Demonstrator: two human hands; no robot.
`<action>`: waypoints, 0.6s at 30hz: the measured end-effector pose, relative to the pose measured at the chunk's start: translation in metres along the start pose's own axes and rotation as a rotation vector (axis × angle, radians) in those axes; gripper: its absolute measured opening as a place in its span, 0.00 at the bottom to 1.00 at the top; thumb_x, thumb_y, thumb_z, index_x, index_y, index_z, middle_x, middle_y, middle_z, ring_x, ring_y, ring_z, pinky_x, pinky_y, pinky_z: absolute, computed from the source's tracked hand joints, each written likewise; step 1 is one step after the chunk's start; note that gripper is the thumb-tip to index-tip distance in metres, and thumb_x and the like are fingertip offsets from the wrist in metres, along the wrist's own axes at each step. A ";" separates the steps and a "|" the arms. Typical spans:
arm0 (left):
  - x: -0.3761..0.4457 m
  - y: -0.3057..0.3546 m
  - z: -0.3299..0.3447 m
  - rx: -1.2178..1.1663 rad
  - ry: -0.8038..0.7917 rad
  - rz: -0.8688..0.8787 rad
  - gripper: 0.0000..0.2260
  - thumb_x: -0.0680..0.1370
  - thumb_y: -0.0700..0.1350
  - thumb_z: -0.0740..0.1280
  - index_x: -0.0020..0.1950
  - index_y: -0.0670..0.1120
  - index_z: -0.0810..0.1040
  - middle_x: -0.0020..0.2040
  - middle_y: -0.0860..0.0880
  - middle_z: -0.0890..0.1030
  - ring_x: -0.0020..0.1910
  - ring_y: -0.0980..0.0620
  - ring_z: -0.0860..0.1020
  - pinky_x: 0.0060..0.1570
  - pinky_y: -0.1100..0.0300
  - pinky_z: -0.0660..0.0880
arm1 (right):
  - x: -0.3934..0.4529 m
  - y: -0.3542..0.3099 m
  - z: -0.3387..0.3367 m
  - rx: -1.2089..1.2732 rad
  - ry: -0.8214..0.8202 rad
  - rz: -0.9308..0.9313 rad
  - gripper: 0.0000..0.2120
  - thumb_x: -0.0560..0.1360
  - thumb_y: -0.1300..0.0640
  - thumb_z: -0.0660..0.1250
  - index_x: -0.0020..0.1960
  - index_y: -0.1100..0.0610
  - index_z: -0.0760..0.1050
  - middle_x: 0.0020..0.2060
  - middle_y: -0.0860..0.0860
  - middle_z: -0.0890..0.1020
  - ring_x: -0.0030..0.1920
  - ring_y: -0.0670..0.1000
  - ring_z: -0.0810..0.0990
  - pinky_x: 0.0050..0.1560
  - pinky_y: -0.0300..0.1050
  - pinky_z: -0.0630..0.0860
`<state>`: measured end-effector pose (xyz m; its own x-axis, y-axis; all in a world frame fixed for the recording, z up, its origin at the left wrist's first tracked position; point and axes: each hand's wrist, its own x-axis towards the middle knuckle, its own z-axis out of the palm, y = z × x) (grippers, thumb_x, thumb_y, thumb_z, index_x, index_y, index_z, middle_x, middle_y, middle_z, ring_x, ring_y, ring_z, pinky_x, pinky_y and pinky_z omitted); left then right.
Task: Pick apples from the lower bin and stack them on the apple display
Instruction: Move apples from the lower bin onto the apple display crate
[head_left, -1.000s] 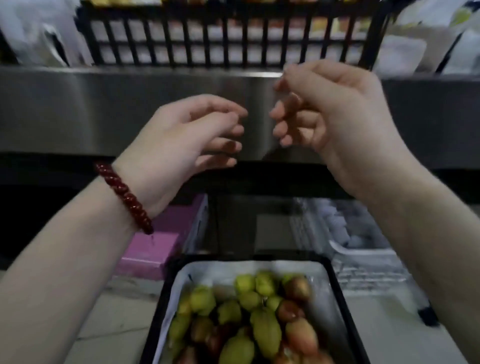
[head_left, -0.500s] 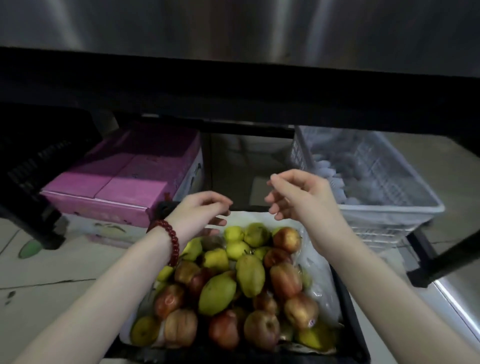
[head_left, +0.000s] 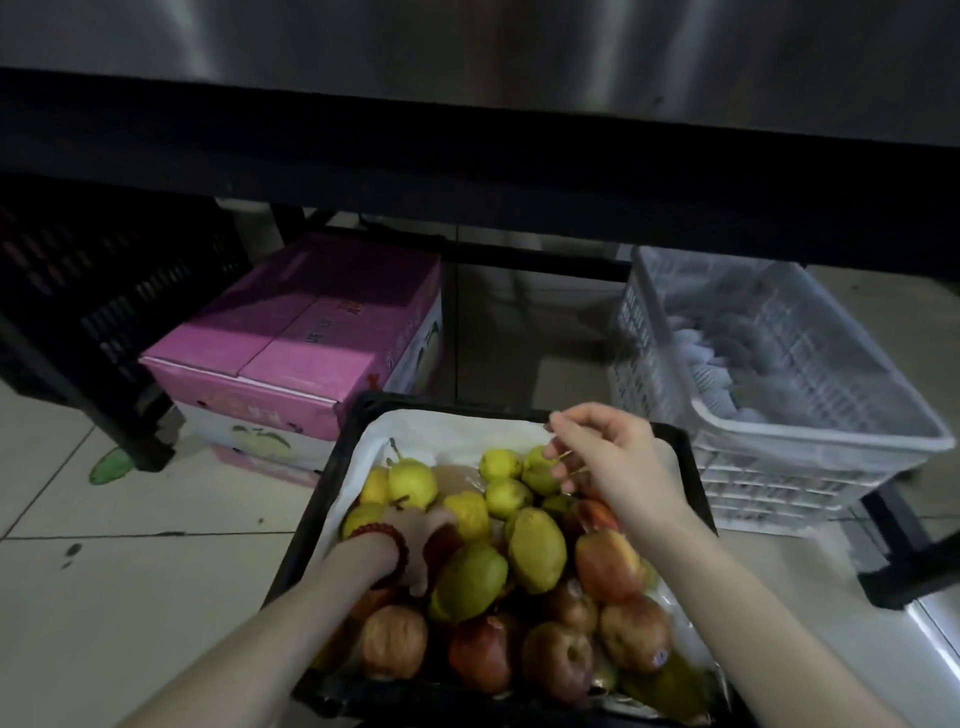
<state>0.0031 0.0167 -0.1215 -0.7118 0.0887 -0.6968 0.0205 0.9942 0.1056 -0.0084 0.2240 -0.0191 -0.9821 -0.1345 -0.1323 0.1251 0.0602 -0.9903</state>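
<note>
Head view: black plastic bin (head_left: 332, 499) on the tiled floor (head_left: 130, 587), lined with white paper, heaped with fruit. Toward the far side, smooth yellow-green pears (head_left: 535, 548), oval to teardrop, some with stems; toward the near edge, round dull-red apples (head_left: 608, 564), skins mottled and slightly wrinkled. Small sticker on one near-right apple, writing too small to read.

Left hand (head_left: 421, 551), dark red bead bracelet (head_left: 387, 543) at the wrist, sunk among the fruit at the bin's left middle, fingers curled down around a red apple (head_left: 441, 543) mostly hidden beneath the palm; firm hold or mere touch, cannot tell. Right hand (head_left: 613, 462) raised over the far right part of the bin, grip loosely open, fingers spread and bent, fingertips just beside a small green pear (head_left: 537, 470), nothing held; red apples below and nearer than the palm.

Beyond the bin, left: pink cardboard box (head_left: 291, 353), glossy, flaps closed, printed characters on top and side blurred, pear drawing on the front. Further left, black slotted crate (head_left: 104, 291). Right: white lattice plastic basket (head_left: 779, 431) holding white foam netting sleeves. Above all, brushed stainless-steel panel (head_left: 467, 57) over a dark shelf edge.
</note>
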 end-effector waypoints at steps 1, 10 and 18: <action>0.003 0.001 0.002 0.045 0.011 0.002 0.40 0.67 0.45 0.74 0.73 0.57 0.57 0.70 0.43 0.67 0.68 0.38 0.67 0.66 0.46 0.69 | 0.001 0.003 -0.004 -0.007 0.017 0.003 0.07 0.77 0.60 0.65 0.41 0.61 0.77 0.30 0.55 0.79 0.27 0.50 0.75 0.25 0.39 0.72; 0.010 -0.003 -0.012 -0.274 0.356 0.016 0.32 0.61 0.49 0.76 0.63 0.53 0.69 0.60 0.44 0.72 0.58 0.42 0.75 0.58 0.55 0.74 | 0.027 0.051 -0.071 -0.353 0.325 0.072 0.04 0.68 0.51 0.70 0.38 0.52 0.79 0.33 0.51 0.82 0.36 0.55 0.79 0.40 0.53 0.77; -0.002 0.025 -0.061 -0.527 0.632 0.144 0.31 0.60 0.51 0.78 0.60 0.58 0.70 0.53 0.46 0.68 0.49 0.48 0.72 0.55 0.61 0.69 | 0.050 0.102 -0.075 -0.814 0.223 0.256 0.35 0.69 0.48 0.73 0.69 0.60 0.65 0.65 0.61 0.72 0.64 0.60 0.73 0.63 0.47 0.71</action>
<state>-0.0382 0.0373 -0.0745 -0.9904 0.0059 -0.1384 -0.0778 0.8031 0.5908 -0.0558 0.2978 -0.1233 -0.9530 0.1707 -0.2503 0.2891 0.7592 -0.5831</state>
